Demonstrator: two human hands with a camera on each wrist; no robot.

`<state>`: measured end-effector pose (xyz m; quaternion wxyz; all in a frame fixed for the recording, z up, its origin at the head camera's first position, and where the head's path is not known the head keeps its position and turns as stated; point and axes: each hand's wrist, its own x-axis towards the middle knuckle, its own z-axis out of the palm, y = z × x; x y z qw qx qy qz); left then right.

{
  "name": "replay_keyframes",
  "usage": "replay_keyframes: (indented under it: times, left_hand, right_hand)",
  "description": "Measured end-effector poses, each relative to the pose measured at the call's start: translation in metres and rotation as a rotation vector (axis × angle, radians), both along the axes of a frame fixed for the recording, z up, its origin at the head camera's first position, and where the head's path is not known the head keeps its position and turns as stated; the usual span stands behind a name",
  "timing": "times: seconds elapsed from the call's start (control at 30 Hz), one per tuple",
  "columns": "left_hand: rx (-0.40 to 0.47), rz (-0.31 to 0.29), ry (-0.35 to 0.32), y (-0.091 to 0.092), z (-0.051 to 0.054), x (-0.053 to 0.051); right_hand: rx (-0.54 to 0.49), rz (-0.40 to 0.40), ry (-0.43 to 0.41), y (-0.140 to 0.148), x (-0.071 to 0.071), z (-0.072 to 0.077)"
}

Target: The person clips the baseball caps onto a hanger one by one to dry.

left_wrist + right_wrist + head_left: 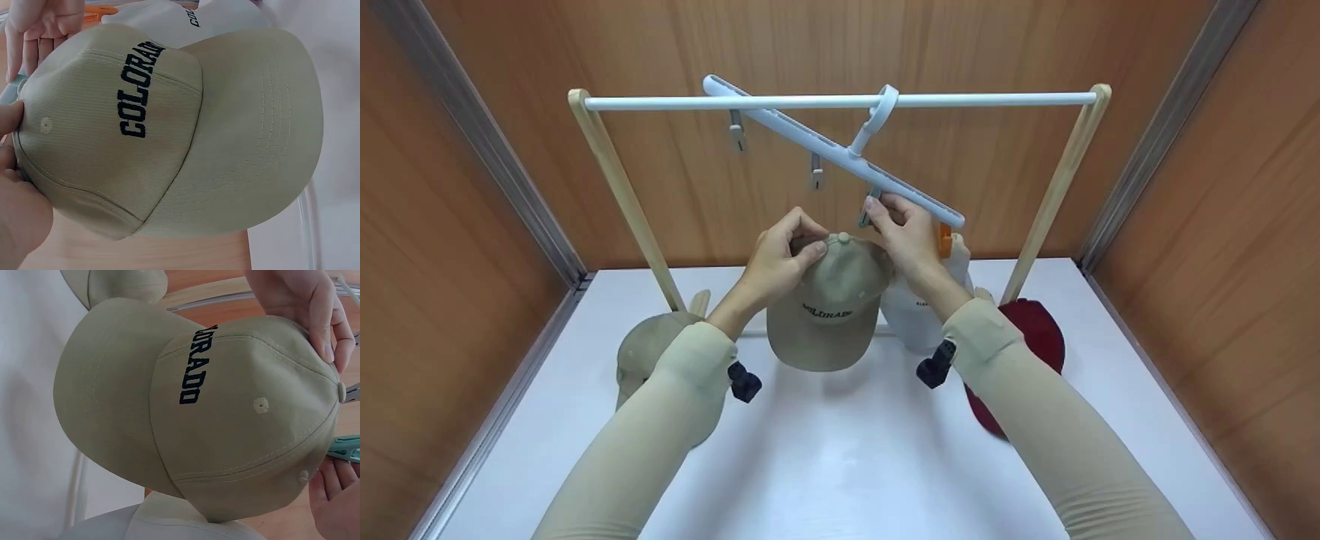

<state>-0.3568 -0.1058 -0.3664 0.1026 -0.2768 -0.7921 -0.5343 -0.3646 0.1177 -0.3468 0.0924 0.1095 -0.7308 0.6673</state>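
"Khaki cap (825, 307), where was it?"

"Mid-frame in the head view, above the desk (840, 457), brim at 6 o'clock. Left hand (771, 262) pinched its crown edge from 10 o'clock."

"Right hand (909, 241)?"

"At 1 o'clock of the cap, fingers pinching a teal clip (344, 446) under the hanger (810, 140). Couldn't tell if the clip had any cloth in it."

"Main risk?"

"Shallow bite, I'd say. The crown was stiff and rounded, so a clip catching just the edge could have slid off. Had the left fingers let go first, the cap would likely have dropped to the desk."

"Hanger looked shaky too?"

"Probably. Its bar ran slantwise from 10 to 4 o'clock, one hook (871, 126) over the rail (997, 100). A tug on that clip might have swung it or slid it along."

"Anything close by?"

"White cap (913, 322) just beside, at 3 o'clock, right forearm crossing over it. A careless wrist could have bumped it. Also, one clip alone might have left the khaki one hanging crooked."
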Motion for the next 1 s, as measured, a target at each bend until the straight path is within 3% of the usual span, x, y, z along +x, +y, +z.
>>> replay_keyframes:
  times: [0.67, 1.0]
  left_hand:
    - [-0.029, 0.032, -0.006, 0.0036, -0.0056, -0.0028]
    - [-0.009, -0.035, -0.041, 0.0037, -0.0033, -0.0039]
  right_hand:
    - [0.058, -0.083, -0.031, -0.0012, 0.0068, 0.0093]
    - [-0.029, -0.106, 0.023, -0.0021, 0.0033, 0.0086]
